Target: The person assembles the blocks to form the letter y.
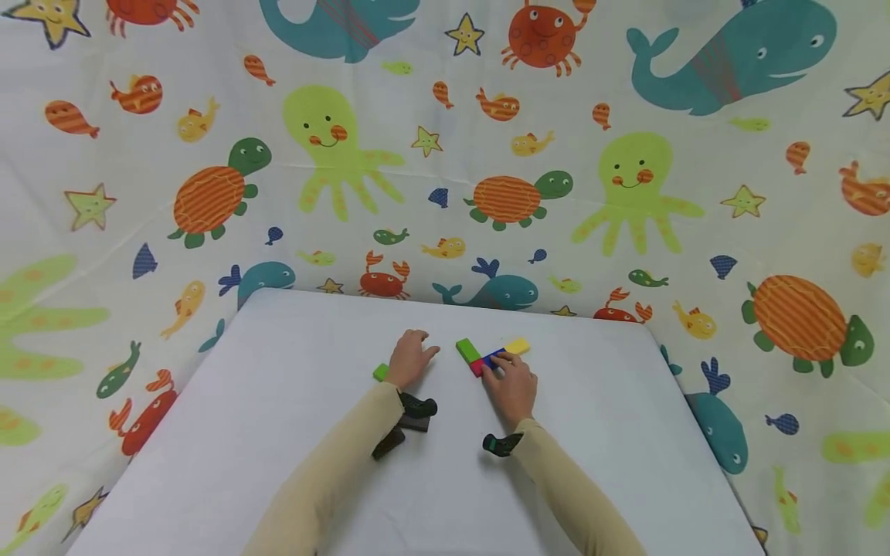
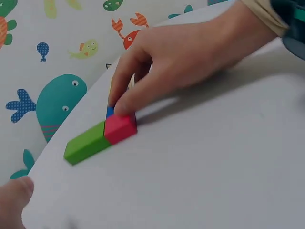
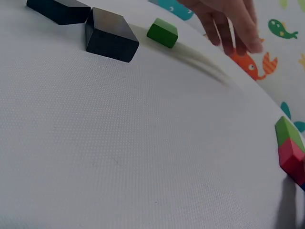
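Observation:
My right hand [image 1: 514, 390] pinches a blue block [image 1: 492, 357] between thumb and fingers. That block meets a red block [image 2: 120, 129], whose other side touches a long green block [image 2: 86, 143]. Beyond my right fingertips, a yellow block [image 1: 518, 346] continues the line from the blue one, so the row bends at the red block. My left hand [image 1: 410, 360] hovers over the white table with loosely bent fingers and holds nothing. Just left of it lies a small green block [image 1: 380, 372]. My right fingers partly hide the blue block.
Two dark blocks [image 3: 112, 36] lie close together by my left wrist, partly covered by it in the head view. The white table [image 1: 591, 463] ends at a back edge against a sea-animal print cloth [image 1: 417, 232].

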The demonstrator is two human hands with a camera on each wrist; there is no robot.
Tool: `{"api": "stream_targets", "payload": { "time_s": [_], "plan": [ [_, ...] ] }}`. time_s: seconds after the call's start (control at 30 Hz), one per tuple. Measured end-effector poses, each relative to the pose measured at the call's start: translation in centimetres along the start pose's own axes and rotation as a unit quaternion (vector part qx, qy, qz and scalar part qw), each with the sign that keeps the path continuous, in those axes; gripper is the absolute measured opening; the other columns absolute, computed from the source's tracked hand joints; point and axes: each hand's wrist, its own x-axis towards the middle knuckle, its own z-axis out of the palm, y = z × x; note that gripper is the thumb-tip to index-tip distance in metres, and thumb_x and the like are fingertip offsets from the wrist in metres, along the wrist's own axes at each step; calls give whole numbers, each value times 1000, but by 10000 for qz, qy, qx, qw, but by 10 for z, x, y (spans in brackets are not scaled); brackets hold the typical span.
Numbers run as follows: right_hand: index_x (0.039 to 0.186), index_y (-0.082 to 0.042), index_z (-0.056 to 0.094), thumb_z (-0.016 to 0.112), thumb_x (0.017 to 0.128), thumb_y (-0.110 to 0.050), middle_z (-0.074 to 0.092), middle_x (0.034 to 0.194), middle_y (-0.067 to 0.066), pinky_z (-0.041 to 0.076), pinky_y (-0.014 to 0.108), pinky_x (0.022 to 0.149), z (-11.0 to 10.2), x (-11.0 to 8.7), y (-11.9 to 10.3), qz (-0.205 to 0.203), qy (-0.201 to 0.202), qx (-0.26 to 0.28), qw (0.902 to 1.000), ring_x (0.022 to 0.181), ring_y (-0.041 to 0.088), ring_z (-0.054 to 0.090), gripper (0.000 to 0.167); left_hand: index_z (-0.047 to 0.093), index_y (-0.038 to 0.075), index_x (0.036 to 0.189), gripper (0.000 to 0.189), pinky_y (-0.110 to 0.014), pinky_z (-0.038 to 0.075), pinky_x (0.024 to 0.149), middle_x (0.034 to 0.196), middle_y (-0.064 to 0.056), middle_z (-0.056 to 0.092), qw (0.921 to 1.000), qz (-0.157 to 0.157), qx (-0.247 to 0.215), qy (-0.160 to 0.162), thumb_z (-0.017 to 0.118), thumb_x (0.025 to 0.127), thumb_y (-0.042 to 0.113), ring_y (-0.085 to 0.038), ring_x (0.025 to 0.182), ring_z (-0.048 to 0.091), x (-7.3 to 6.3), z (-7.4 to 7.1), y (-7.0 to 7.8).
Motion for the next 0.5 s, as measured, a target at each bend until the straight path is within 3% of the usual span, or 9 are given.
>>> {"api": "stream_targets", "payload": {
  "time_s": [0.2, 0.37, 0.5],
  "plan": [
    [118, -14, 72, 68, 90, -43, 62, 127, 5, 39, 53, 94, -2, 3, 7, 60, -35, 11, 10000, 118, 30, 54, 41, 61, -10, 116, 44, -47, 47, 92, 114, -24, 58, 9979, -176, 556, 283, 69, 92, 26, -38, 107, 56, -23, -31, -21],
    [119, -14, 72, 68, 90, -44, 62, 127, 4, 39, 52, 95, 1, 1, 8, 86, -104, 82, 9999, 118, 29, 54, 42, 61, -11, 114, 57, -46, 50, 82, 108, -24, 56, 9895, 160, 1322, 556, 76, 85, 35, -37, 97, 55, -49, -38, -33],
    [119, -15, 72, 68, 90, -44, 62, 128, 5, 39, 53, 95, 2, 0, 5, 65, -125, 69, 9999, 119, 30, 54, 41, 61, -11, 110, 62, -43, 51, 75, 102, -21, 54, 9843, 414, 1663, 427, 80, 80, 39, -32, 88, 53, -67, -39, -39]
  ]
}}
